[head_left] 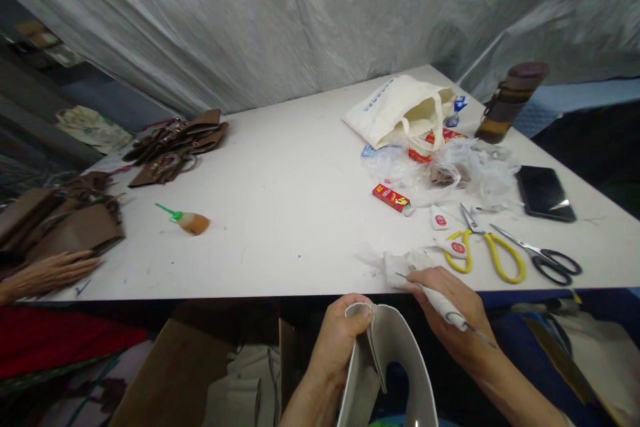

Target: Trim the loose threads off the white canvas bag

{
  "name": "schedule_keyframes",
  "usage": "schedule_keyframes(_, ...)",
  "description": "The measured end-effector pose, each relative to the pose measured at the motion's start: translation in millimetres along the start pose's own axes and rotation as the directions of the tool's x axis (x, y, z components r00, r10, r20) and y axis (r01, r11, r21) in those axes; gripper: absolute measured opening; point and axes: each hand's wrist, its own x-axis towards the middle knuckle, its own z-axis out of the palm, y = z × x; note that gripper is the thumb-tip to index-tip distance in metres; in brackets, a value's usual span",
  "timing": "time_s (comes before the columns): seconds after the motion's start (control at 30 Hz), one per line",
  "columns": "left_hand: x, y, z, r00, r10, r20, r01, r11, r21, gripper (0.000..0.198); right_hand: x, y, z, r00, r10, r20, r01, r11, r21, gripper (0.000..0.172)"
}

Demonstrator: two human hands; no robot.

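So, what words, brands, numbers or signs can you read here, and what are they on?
Nothing reads clearly enough to quote.
Cream tote bag: blue lettering, too blurred.
Small red box: yellow markings, too small.
Two small white pieces with red oval marks: too small.
Red packet by the tote: yellowish markings, too blurred.

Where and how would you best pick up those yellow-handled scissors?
I'd take the right-hand yellow loop, coming from the table's near edge: the loops lie toward that edge, while the blades point away. The left-hand loop seems less handy, partly overlapped by a red-marked white piece.
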Motion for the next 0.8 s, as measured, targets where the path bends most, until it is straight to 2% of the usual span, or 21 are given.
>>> schedule_keyframes(0.1,-3.8,-0.7,6.8,0.999,-0.042,0.021,0.043,0.999,-0.018,0.049,-5.4,-4.7,-4.4,0.971,0.238,-0.018,-0.226,0.943,0.244,0.022)
schedule_keyframes(0.2,-4.7,0.7,10.6,0.996,-0.075,0.057,0.076,0.997,-0.015,0.05,-8.0,-10.4,-7.0,0.908,0.406,0.103,-0.407,0.797,0.447,0.032)
schedule_keyframes(0.27,-4.3,-0.2,12.0,0.993,-0.088,0.075,0.089,0.996,-0.012,0.05,-8.2,-13.8,-8.4,0.893,0.411,0.185,-0.445,0.734,0.513,0.036)
schedule_keyframes(0.33,-4.1,-2.0,12.9,0.99,-0.103,0.097,0.105,0.994,-0.015,0.05,-7.9,-16.1,-9.8,0.894,0.391,0.219,-0.445,0.716,0.538,0.038)
schedule_keyframes(0.47,-5.4,-3.4,14.9,0.984,-0.12,0.13,0.126,0.991,-0.038,0.05,-7.8,-17.2,-12.7,0.897,0.376,0.233,-0.441,0.722,0.533,0.04)
schedule_keyframes(0.8,-6.3,-8.5,15.5,0.986,-0.112,0.124,0.121,0.991,-0.062,0.05,-8.6,-17.1,-9.7,0.887,0.374,0.272,-0.462,0.734,0.497,0.042)
